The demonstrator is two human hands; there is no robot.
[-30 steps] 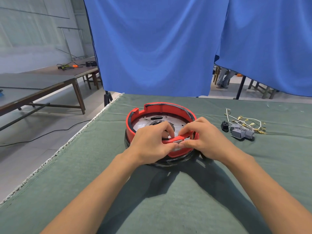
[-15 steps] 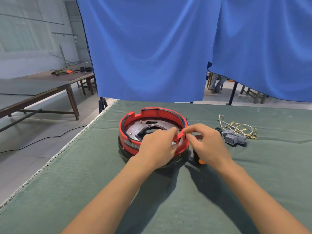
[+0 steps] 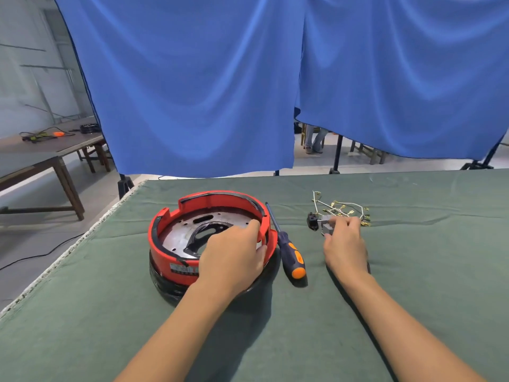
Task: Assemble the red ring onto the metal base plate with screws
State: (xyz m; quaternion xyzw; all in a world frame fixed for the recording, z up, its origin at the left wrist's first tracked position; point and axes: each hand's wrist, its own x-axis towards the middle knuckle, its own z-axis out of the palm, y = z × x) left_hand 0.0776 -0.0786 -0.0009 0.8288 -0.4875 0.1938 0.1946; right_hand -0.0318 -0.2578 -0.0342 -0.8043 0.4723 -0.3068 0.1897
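The red ring [image 3: 209,216] sits on the metal base plate [image 3: 190,230] on the worktop [image 3: 413,271] — left hand [image 3: 234,257] gripping its near rim. The right hand [image 3: 344,241] pinches at small grey parts [image 3: 327,227], probably fetching a screw — next, seat it, then take the screwdriver [image 3: 289,252].

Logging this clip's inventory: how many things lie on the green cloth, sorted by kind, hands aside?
Red ring: 1
Metal base plate: 1
Screwdriver: 1
Grey connector block: 1
Small black part: 1
Wire bundle: 1
Total: 6
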